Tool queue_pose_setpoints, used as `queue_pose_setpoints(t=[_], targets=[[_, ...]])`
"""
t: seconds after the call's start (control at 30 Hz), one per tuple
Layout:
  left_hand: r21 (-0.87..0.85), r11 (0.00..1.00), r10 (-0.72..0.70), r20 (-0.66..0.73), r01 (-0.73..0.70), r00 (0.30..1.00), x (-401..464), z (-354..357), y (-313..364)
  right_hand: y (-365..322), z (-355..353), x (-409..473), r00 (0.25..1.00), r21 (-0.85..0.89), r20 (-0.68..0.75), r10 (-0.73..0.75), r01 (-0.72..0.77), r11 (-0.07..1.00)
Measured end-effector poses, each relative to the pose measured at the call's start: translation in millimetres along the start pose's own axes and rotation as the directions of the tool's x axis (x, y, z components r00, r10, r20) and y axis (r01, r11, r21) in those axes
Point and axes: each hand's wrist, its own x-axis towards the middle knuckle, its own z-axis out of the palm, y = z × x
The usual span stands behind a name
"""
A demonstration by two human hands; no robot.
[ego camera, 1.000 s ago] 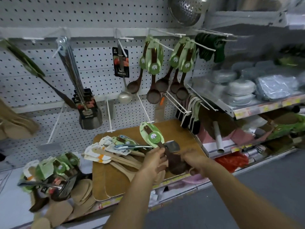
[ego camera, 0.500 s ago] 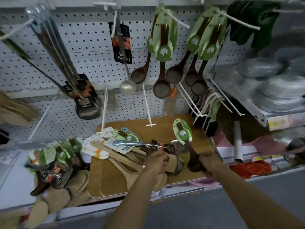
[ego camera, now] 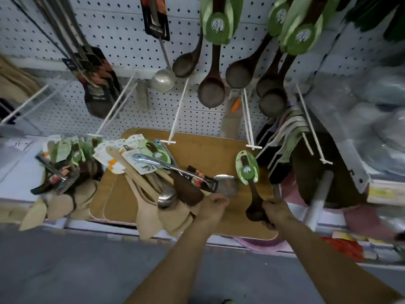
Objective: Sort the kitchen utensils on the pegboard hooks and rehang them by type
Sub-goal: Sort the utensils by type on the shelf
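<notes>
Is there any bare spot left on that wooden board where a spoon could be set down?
Yes. The wooden board is bare at the back, between the pile of loose utensils on its left and the dark spoon the right hand grips. The left half is crowded with wooden spatulas and metal ladles, where the left hand reaches.

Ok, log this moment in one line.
right hand: grips dark spoon by bowel end, green tag up | left hand: curled at utensil pile | board: beneath

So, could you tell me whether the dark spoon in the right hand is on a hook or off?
Off: the right hand grips the spoon by its bowel end above the board.
</notes>
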Motion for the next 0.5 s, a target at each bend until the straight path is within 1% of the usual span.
queue_pose_setpoints(t=[0.23, 0.33, 0.37, 0.5], targets=[[0.092, 0.991, 0.11, -0.085, -0.102, 0.99, 26.8, 33.2, -29.7, 27.4, 1.9, 55.7, 0.999, -0.044, 0.033, -0.019, 0.02, 0.999], [0.132, 0.979, 0.17, -0.114, -0.154, 0.979, 40.4, 37.6, -37.9, 34.2, 11.2, 76.8, 0.998, -0.048, 0.024, -0.065, 0.066, 0.997], [0.12, 0.979, 0.178, -0.128, -0.163, 0.976, 43.3, 37.6, -39.3, 34.9, 13.3, 81.5, 0.996, -0.043, 0.019, -0.084, 0.085, 0.995], [0.102, 0.987, 0.142, -0.175, -0.125, 0.974, 58.3, 35.4, -47.4, 41.6, 16.2, 92.9, 0.99, -0.066, 0.007, -0.141, 0.141, 0.988]])
